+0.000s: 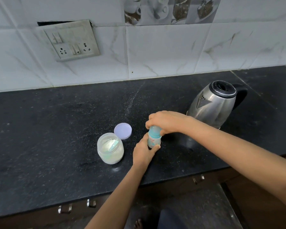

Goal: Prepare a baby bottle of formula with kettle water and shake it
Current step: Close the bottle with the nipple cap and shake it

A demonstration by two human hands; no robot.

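Both hands grip the baby bottle (153,140), which stands upright near the middle of the black countertop (56,129). From my remote seat I see the left hand (144,151) wrapped round the lower body of the bottle, thumb on the near side and fingers curled behind it. The right hand (167,122) comes down from above, its fingers closed over the pale teal top (154,129). The bottle's body is light blue with small printed marks too small for me to read. I cannot tell whether its base rests on the countertop, because the left hand hides it.

Just to the left of the left hand stands an open clear jar (110,151) holding white powder, with a pale green scoop (114,143) lying inside it. The jar's round lilac lid (123,130) lies flat on the countertop, touching the jar's far rim.

Behind and to the right of the right hand sits a steel kettle (213,104) with a black lid and black handle, its spout facing the bottle.

At the back, a white marbled tile wall (155,52) carries a grubby switch and socket plate (71,41) on the left. Along the near edge of the countertop I make out metal drawer handles (65,209).
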